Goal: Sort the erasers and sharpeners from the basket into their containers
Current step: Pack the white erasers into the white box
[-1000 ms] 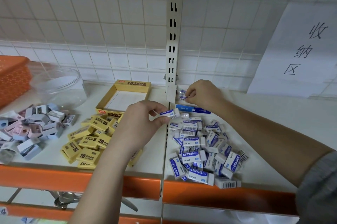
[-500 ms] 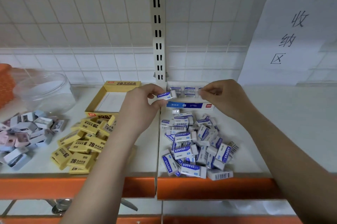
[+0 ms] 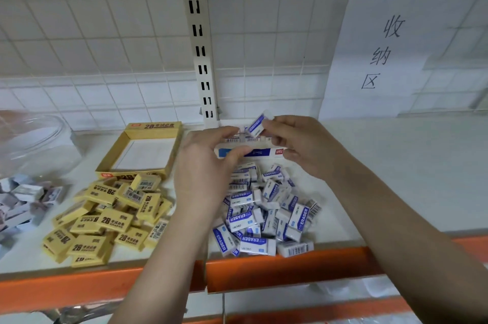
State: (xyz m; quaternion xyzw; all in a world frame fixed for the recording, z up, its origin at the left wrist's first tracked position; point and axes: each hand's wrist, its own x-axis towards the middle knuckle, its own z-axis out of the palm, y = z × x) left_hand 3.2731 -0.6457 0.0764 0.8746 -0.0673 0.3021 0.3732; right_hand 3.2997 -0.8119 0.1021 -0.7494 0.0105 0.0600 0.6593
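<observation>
the blue-and-white sleeved eraser has passed from the left hand, now loosely curled and holding nothing, to the right hand, whose fingers pinch it above the blue-and-white cardboard eraser box, ready for packing.

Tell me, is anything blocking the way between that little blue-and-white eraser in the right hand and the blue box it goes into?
Partly. The right hand pinches the blue-and-white eraser just above the blue box, but the left hand has its fingers curled over the box's left end. The right part looks free.
</observation>
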